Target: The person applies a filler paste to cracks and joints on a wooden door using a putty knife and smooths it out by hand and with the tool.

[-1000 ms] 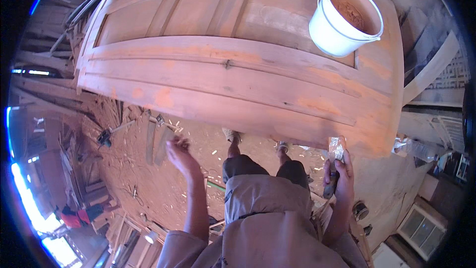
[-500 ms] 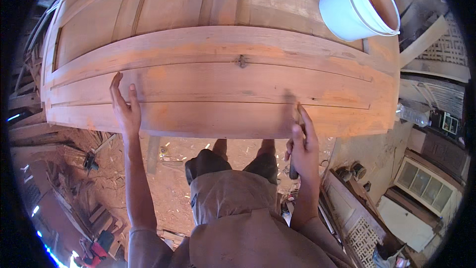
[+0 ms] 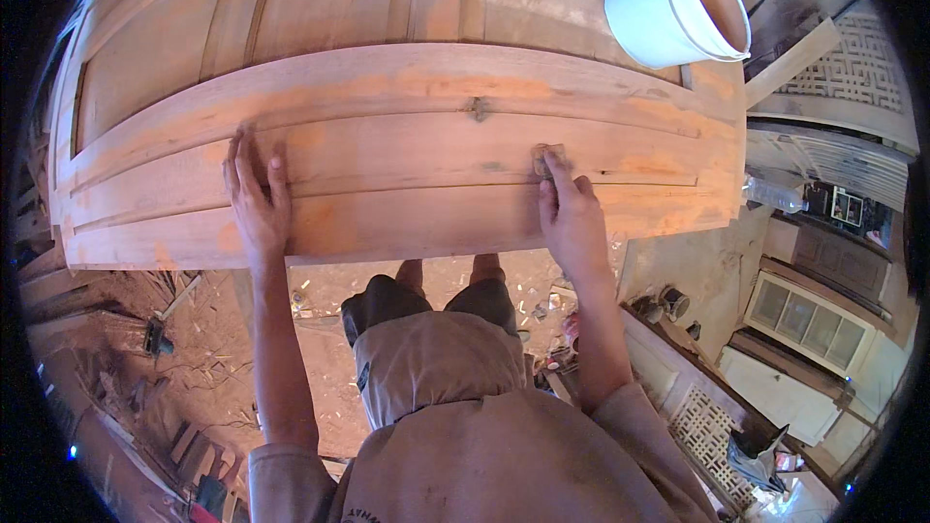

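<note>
A large panelled wooden door [image 3: 407, 218] lies flat before me, with orange filler smeared along its grooves and edges. My right hand [image 3: 575, 223] is closed around a putty knife [image 3: 544, 157], its index finger stretched along the squarish, stained blade. That blade meets the rail, right of a dark knot, and most of the handle is hidden in the palm. My left hand [image 3: 258, 194] is open, fingers stretched over the left part of the rail and holding nothing. Whether its fingertips touch the wood, I cannot tell.
A white bucket [image 3: 654, 15] stands at the door's far right. On the right lie a plastic bottle [image 3: 775, 194], a framed glazed panel [image 3: 809, 320] and a woven lattice panel [image 3: 707, 436]. Wood scraps [image 3: 174, 387] and shavings litter the dirt floor.
My right hand has moved up and left, bringing the putty knife's blade farther onto the rail. My left hand has shifted slightly right and lower. The view has shifted a little.
</note>
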The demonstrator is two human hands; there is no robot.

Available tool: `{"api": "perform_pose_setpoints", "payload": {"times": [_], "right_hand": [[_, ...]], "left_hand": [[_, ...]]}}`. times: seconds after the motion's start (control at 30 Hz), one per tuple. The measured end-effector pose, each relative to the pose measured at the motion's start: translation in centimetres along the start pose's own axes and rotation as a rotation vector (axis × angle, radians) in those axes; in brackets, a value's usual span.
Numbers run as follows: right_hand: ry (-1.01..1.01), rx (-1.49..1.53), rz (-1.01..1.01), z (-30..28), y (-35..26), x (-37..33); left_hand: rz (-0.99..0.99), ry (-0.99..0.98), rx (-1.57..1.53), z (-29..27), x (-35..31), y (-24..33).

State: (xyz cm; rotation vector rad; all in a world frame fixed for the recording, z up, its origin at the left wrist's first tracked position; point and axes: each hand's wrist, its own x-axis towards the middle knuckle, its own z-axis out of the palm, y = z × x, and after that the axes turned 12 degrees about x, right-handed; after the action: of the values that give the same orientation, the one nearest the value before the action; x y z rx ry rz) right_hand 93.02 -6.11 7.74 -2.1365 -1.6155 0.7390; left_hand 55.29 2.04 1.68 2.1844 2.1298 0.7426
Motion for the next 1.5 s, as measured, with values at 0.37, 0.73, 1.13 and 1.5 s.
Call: {"api": "perform_pose_setpoints", "payload": {"times": [0.37, 0.73, 1.13, 1.5], "right_hand": [[0.02, -0.033, -0.085, -1.5, 1.8, 0.7], [0.064, -0.02, -0.173, -2.5, 3.7, 1.1], [0.041, -0.088, -0.261, -3.4, 6.6, 0.6], [-0.034, 0.0, -0.326, -5.1, 6.7, 1.0]], "left_hand": [[0.012, 0.035, 0.013, 0.2, 0.2, -0.1], [0.02, 0.048, 0.019, 0.3, -0.1, -0.4], [-0.019, 0.034, 0.026, 0.5, 0.2, 0.1], [-0.008, 0.043, 0.069, 0.4, 0.1, -0.3]]}}
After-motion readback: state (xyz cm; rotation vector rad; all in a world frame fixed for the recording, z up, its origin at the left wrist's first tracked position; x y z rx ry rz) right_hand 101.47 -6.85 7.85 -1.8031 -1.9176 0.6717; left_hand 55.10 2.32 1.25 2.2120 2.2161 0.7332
